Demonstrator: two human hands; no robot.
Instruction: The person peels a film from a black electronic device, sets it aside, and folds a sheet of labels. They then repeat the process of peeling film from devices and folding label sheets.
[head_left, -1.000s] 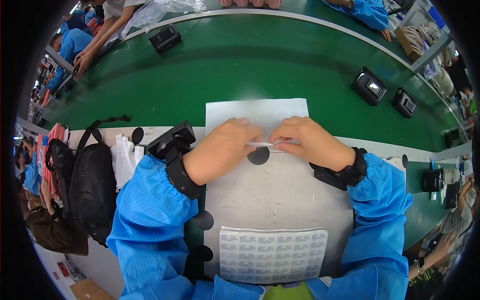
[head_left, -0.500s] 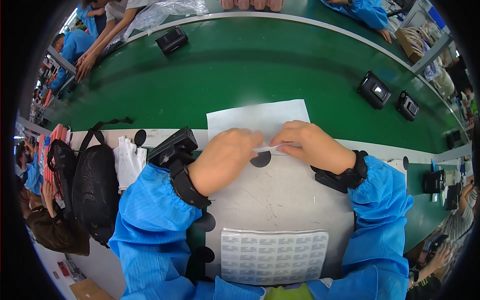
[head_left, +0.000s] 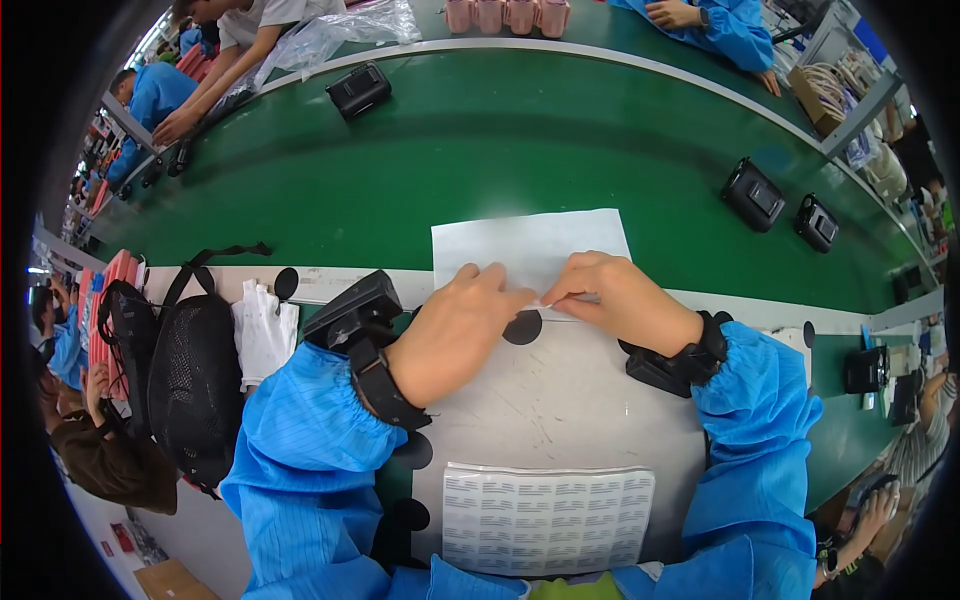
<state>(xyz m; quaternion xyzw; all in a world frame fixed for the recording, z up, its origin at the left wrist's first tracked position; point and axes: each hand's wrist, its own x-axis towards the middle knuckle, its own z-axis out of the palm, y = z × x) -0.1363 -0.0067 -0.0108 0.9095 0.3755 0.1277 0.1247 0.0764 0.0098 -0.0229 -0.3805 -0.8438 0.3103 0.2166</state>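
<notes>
A white sheet of paper (head_left: pixel 532 238) lies across the far edge of the grey board (head_left: pixel 560 400) and onto the green tabletop. My left hand (head_left: pixel 462 325) is bent over the sheet's near edge, its thumb against the paper beside my right fingertips. The fingers of my right hand (head_left: pixel 625 300) pinch that same edge, where a narrow strip looks folded or raised. The fingertips hide part of this strip. Close to my body, a stack of printed label sheets (head_left: pixel 548 520) rests on the board. Both wrists wear black strapped devices.
On my left are a black mesh bag (head_left: pixel 195 375) and white gloves (head_left: pixel 264 333). Black devices stand on the green table (head_left: pixel 400 170): one at far left (head_left: pixel 359 90), two at right (head_left: pixel 753 194). Pink items (head_left: pixel 508 16) line the far side. Other people work around the table.
The strip at the sheet's near edge is now lower and less visible between my fingers. My left fingers have spread forward over the paper. The whole view has shifted slightly.
</notes>
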